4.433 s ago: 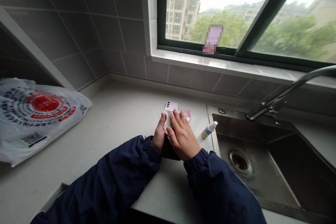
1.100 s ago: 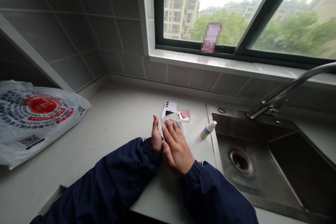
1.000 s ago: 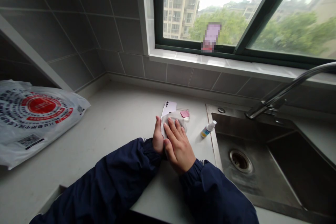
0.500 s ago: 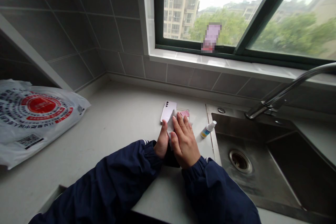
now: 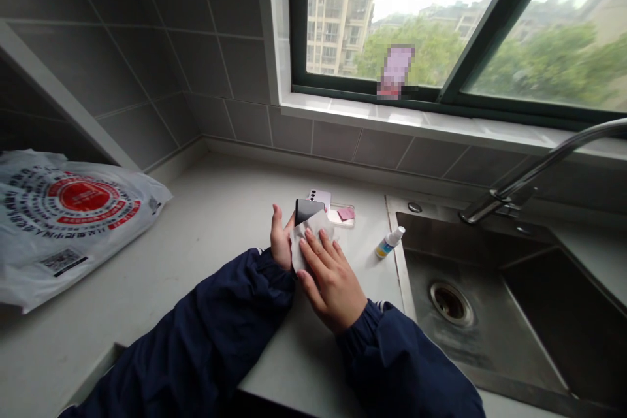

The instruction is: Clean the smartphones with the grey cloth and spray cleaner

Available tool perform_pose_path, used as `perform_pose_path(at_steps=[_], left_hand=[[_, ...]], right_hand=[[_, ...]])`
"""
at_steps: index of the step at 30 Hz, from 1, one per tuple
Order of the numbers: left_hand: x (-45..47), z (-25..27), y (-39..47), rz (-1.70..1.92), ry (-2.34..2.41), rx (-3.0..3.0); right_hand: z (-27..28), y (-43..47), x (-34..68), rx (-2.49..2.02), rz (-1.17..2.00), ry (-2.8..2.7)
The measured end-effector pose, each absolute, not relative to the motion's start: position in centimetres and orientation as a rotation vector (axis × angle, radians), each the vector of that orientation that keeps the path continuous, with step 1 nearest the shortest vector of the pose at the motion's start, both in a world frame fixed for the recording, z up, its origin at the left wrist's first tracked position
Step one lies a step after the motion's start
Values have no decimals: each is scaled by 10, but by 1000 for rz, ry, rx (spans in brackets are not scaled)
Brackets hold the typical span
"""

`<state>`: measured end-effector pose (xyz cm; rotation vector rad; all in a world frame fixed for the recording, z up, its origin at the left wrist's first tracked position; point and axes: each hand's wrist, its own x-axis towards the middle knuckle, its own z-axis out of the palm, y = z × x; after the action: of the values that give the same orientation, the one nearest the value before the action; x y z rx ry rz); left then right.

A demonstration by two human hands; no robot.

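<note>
A dark-screened smartphone (image 5: 308,209) rests in my left hand (image 5: 281,241), whose thumb stands up along the near-left side. My other left fingers are hidden beneath it. Over the screen lies a white wipe (image 5: 300,250), which covers most of the phone. My right hand (image 5: 333,274) presses flat on the wipe, its fingers stretched out and slightly apart. Just behind the held phone, a pale lilac phone (image 5: 321,196) with several camera lenses lies on the counter. Beside it is a clear phone case (image 5: 349,223) with a pink square piece (image 5: 346,213) on it.
A small white-capped spray bottle (image 5: 390,243) stands by the rim of the steel sink (image 5: 406,274). A chrome faucet (image 5: 519,176) arches over the sink. At left, a printed white plastic bag (image 5: 112,248) lies on the counter (image 5: 220,209). A window sill (image 5: 353,108) runs behind.
The phone and my left hand have shifted left, and the phone's dark top end now shows. My right hand has slid slightly down and left with the wipe, uncovering the clear case.
</note>
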<state>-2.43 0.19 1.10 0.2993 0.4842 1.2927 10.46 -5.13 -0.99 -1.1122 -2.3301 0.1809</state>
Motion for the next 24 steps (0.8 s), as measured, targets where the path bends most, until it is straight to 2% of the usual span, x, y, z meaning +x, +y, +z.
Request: perform_pose_path(at_steps=[8,12,15,20,24], left_hand=[[-43,17,14,1320,506,263],[-45,15,18,1341,510,293],[-47,9,21,1352,491,326],[-48,6,22,1344,422,302],[-47,9,20,1330,456,321]], right_hand=[[-17,-51,104,-924,47,-2246],[-14,-52,106,-863,163,-2114],[-11,-52,109,-835,467,-1895],[-10,-38,119,-989,1265,-1043],[-10,-22,128,-918,1560,-853]])
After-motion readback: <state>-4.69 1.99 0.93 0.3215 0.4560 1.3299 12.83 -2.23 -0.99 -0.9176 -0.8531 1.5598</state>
